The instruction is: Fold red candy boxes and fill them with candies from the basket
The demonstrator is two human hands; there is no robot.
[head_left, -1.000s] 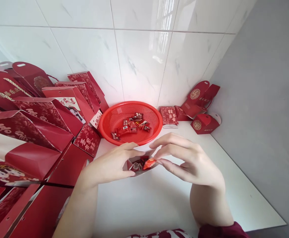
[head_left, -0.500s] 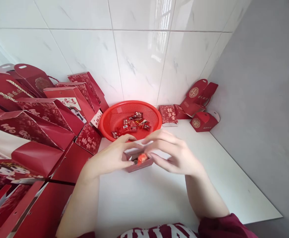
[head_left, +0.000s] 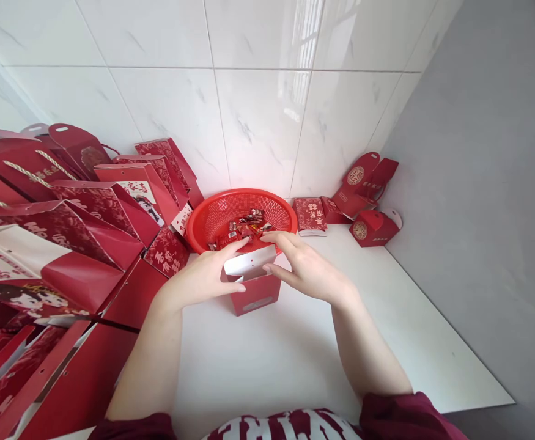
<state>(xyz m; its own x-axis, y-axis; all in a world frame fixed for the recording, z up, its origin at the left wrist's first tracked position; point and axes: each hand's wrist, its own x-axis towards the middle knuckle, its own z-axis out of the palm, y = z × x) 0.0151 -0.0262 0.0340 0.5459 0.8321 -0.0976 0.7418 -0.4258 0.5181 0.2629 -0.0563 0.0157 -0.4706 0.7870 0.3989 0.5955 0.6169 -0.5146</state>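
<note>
A small red gift box (head_left: 258, 294) stands upright on the white table, its top open and a white-lined flap (head_left: 249, 264) raised at the back. My left hand (head_left: 203, 275) holds the box's left side, thumb at the front rim and fingers behind. At the upper right edge is my right hand (head_left: 310, 266), its fingers apart, the thumb close to the flap and no candy visible in it. Behind the box sits a red plastic basket (head_left: 203, 214) with several wrapped candies (head_left: 244, 229). The box's contents are hidden from this angle.
Many red gift boxes and bags (head_left: 106, 214) crowd the left side. Against the tiled wall (head_left: 258, 128) at the right rear stand a patterned red box (head_left: 310, 214) and handled boxes (head_left: 375, 227). A grey panel (head_left: 478, 183) borders the white table (head_left: 423, 342) at right.
An orange-red candy seen at the box's opening is out of sight now. The box's front has come into view, and my right hand has moved slightly left, its fingers spread.
</note>
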